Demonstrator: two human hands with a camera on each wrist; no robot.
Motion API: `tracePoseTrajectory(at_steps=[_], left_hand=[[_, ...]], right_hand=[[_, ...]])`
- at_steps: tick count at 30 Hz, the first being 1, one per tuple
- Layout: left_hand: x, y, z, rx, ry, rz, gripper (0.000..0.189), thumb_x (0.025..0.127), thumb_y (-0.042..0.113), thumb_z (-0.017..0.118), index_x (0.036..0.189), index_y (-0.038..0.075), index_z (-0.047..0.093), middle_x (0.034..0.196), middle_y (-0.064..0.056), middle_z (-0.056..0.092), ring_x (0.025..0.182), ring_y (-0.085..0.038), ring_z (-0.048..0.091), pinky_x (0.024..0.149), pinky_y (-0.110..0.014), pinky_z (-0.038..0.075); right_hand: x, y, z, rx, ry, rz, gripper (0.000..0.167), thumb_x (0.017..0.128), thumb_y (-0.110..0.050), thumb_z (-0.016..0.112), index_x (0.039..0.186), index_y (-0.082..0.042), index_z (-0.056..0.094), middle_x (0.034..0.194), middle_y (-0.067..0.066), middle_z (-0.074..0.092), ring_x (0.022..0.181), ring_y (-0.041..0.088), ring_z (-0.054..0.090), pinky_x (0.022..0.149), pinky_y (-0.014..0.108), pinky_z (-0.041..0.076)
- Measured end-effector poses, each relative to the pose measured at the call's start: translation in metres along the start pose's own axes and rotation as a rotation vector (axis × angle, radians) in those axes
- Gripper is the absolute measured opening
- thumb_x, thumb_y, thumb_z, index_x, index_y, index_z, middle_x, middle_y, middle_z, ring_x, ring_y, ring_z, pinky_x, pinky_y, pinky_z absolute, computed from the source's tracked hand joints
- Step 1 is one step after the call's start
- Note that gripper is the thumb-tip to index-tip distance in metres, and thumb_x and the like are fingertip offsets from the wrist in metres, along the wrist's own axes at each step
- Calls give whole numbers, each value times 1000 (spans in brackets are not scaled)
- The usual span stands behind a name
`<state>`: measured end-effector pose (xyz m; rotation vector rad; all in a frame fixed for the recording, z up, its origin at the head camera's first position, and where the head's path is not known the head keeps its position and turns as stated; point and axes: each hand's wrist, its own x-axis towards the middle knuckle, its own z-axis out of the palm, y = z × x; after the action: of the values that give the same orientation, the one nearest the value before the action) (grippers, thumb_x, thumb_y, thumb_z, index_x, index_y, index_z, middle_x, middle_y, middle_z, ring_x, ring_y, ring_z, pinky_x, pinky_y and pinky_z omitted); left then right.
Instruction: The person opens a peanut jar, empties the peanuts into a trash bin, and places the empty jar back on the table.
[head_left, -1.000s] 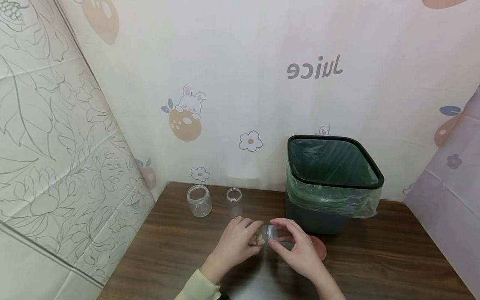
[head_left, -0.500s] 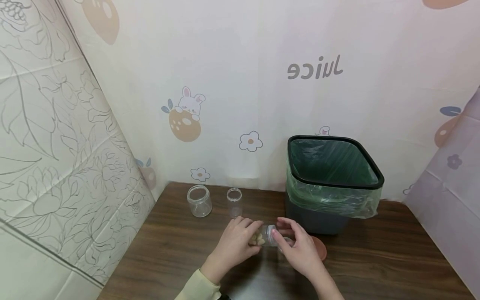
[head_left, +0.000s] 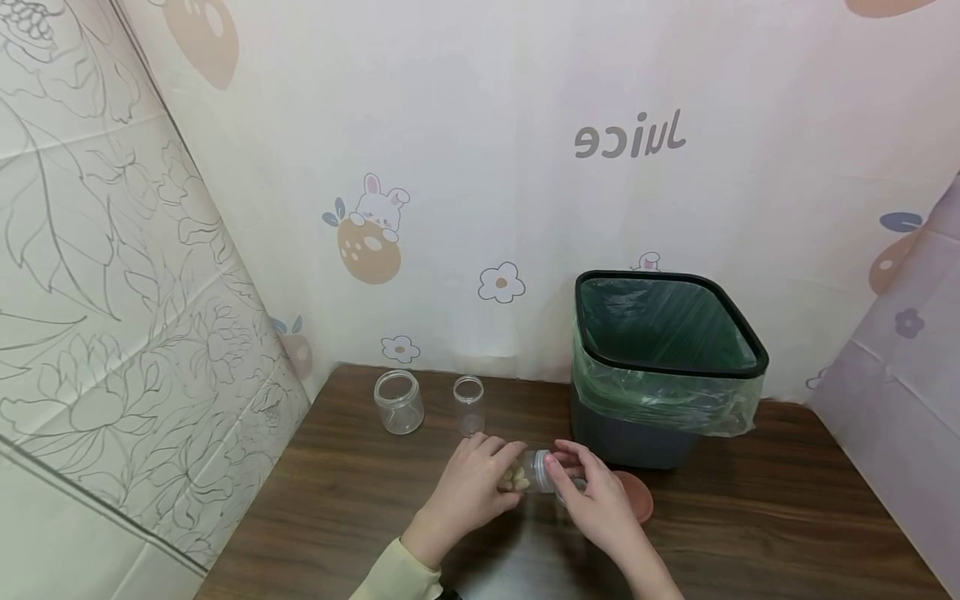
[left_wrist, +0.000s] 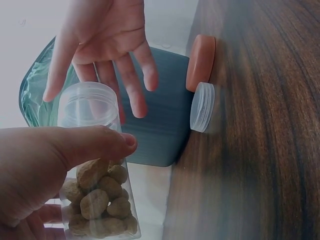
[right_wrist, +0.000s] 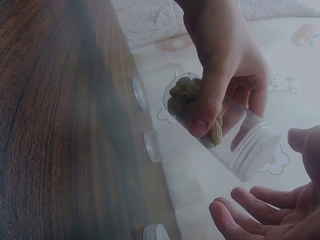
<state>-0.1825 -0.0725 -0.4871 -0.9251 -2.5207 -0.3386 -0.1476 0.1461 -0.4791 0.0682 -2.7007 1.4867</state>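
Note:
My left hand (head_left: pixel 468 496) grips a clear plastic jar (head_left: pixel 536 472) lying nearly sideways, its threaded mouth toward the right. Unshelled peanuts (left_wrist: pixel 95 202) fill its lower part in the left wrist view, with the thumb (left_wrist: pixel 100 145) pressed along its side. My right hand (head_left: pixel 600 504) stands by the mouth, fingers loosely spread and nothing in them. In the right wrist view its fingers (right_wrist: pixel 250 212) lie just below the jar's neck. A clear screw lid (left_wrist: pixel 202 107) rests on the table beside an orange lid (left_wrist: pixel 201 62); the right hand partly hides the clear one in the head view.
Behind to the right stands a dark bin (head_left: pixel 630 437) lined with a green bag. Two uncapped clear jars, one wide (head_left: pixel 400 408) and one narrow (head_left: pixel 469 408), stand at the back left of the wooden table (head_left: pixel 352 500). A printed curtain hangs behind.
My right hand has opened its fingers and drawn slightly away from the jar's neck, with more of the clear lid showing below it. The left hand and jar have stayed in place.

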Motion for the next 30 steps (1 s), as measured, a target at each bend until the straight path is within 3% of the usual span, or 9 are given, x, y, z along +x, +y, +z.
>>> tracePoseTrajectory(at_steps=[12,20,30], left_hand=[[0,-1,2,8,4,6,66,74,38,101,131,18,75,108,3,76,102,-19,68,92,-38,57],[0,-1,2,4,-5,3,63,76,37,100,131,18,75,109,2,76,103,-19,68,92,-38,57],[-1,-1,2,2,3,5,65,74,37,101,130,18,75,108,2,76,102,-19,68,91,-38,57]], right_hand=[[-2,-1,-1,-4,-21,-12,52,108,-47,67,142,-7,67,127,2,72,109,14,70,82,30,59],[-2,-1,-1,-1,-34,11,44,105,-48,71,133,-14,72,121,-1,72,108,15,70,82,33,58],[-1,1,0,25,-32,-12,39,104,-42,75,134,-17,73,117,-3,71,108,13,70,84,29,58]])
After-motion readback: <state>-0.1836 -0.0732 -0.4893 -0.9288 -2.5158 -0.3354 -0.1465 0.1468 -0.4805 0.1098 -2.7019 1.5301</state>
